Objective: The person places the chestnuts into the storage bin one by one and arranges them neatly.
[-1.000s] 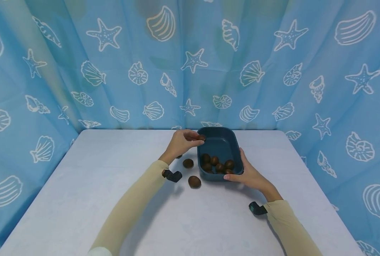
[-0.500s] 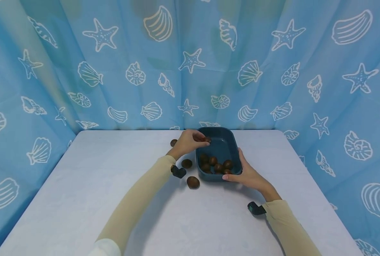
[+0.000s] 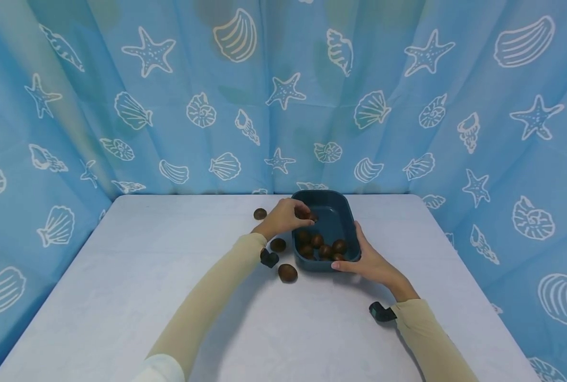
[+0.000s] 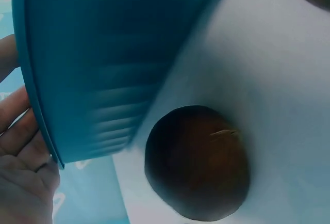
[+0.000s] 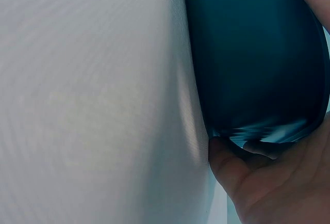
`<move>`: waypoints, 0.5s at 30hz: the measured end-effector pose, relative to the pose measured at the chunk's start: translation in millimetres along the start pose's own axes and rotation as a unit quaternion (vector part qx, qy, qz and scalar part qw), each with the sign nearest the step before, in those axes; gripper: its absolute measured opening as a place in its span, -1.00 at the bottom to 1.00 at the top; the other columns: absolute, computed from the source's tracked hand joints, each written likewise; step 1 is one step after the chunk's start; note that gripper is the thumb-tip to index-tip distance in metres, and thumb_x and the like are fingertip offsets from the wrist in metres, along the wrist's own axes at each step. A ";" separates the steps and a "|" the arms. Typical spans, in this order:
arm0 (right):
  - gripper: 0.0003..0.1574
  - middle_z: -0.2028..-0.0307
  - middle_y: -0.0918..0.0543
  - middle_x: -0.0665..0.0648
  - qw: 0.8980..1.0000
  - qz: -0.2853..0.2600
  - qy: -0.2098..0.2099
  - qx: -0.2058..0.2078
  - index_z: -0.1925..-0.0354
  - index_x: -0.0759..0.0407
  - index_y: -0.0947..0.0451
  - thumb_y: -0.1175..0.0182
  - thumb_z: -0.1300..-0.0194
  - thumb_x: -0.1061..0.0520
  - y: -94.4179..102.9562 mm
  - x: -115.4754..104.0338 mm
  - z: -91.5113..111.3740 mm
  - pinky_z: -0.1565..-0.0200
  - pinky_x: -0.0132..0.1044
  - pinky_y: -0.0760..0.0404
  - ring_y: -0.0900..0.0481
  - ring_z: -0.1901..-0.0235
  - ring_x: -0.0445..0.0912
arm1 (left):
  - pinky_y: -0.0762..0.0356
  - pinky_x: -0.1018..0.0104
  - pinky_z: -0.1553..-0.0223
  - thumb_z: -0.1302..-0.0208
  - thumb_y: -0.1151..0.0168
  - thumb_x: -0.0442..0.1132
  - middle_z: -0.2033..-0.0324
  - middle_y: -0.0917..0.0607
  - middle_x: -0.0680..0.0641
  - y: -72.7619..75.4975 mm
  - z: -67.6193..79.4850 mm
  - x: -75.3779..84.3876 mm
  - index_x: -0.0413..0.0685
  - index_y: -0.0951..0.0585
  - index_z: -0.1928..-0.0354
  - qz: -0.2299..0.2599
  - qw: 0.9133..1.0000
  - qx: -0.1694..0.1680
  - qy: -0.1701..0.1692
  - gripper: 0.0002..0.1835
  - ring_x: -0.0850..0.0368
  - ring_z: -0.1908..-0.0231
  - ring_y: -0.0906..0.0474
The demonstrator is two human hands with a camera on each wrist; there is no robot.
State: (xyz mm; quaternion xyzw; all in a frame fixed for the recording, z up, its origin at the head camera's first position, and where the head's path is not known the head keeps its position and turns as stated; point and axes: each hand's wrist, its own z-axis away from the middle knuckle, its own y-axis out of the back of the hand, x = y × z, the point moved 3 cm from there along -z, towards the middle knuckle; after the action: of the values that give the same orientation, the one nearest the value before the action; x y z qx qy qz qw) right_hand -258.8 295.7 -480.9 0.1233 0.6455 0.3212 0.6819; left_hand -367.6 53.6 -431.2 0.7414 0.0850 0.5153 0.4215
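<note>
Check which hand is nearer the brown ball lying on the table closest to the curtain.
Left. The left hand is just right of that ball, reaching over the container; the right hand is farther off, gripping the container's near right corner.

The container [image 3: 331, 218] is dark blue — the curtain [image 3: 283, 53] lighter, shell-patterned.

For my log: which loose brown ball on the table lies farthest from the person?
The back ball, near the table's far edge; middle ball and front ball lie closer.
</note>
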 end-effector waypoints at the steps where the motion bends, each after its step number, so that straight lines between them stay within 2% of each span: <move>1: 0.68 -0.68 0.34 0.24 1.000 0.003 0.000 -0.001 -0.62 -0.18 0.68 -0.45 -0.17 -0.34 -0.1 0.1 0.2 -0.43 0.55 -0.04 0.21 -0.63 0.40 | -0.69 0.22 -0.06 -0.31 -0.45 -0.08 0.05 -0.78 -0.05 -0.4 -0.4 0.4 -0.09 -0.74 -0.01 -0.004 1.000 -0.005 -0.002 -0.67 0.09 0.01 -0.70; 6: 0.69 -0.68 0.34 0.25 1.000 0.002 0.001 0.000 -0.63 -0.15 0.67 -0.46 -0.17 -0.32 -0.9 -0.5 1.1 -0.44 0.54 -0.04 0.22 -0.63 0.40 | -0.69 0.26 0.00 -0.32 -0.44 -0.12 0.07 -0.80 -0.05 -4.3 -1.2 3.9 -0.12 -0.74 -0.03 -0.050 0.998 -0.032 -0.014 -0.68 0.11 0.07 -0.70; 9: 0.71 -0.68 0.33 0.26 1.000 0.006 0.000 -0.001 -0.63 -0.12 0.67 -0.47 -0.15 -0.34 -0.5 -0.6 1.3 -0.43 0.55 -0.04 0.22 -0.63 0.41 | -0.63 0.16 -0.15 -0.32 -0.45 -0.12 0.07 -0.80 -0.07 -8.8 -1.7 7.8 -0.14 -0.74 -0.04 -0.084 0.995 -0.045 -0.024 -0.67 0.05 0.01 -0.67; 12: 0.71 -0.68 0.35 0.24 1.000 0.005 0.002 -0.001 -0.63 -0.13 0.68 -0.47 -0.15 -0.34 -0.4 -0.5 1.1 -0.44 0.55 -0.03 0.23 -0.64 0.40 | -0.31 -0.04 -0.50 -0.32 -0.44 -0.12 0.03 -0.80 -0.09 -13.1 -2.0 10.4 -0.15 -0.74 -0.05 -0.112 0.992 -0.053 -0.031 -0.65 -0.04 -0.12 -0.63; 15: 0.70 -0.68 0.36 0.22 1.000 0.001 0.003 0.001 -0.62 -0.14 0.68 -0.47 -0.16 -0.33 0.2 -0.5 0.9 -0.45 0.54 -0.01 0.24 -0.64 0.37 | 0.07 -0.17 -0.63 -0.32 -0.45 -0.12 0.00 -0.80 -0.09 -15.6 -2.8 11.2 -0.14 -0.74 -0.06 -0.129 0.990 -0.051 -0.031 -0.65 -0.10 -0.21 -0.59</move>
State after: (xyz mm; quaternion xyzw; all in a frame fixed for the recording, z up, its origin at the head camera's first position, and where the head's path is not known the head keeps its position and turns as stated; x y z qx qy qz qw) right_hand -258.0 295.8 -480.3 0.1242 0.6481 0.3216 0.6791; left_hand -360.1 71.2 -434.2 0.7176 0.1401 0.4370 0.5239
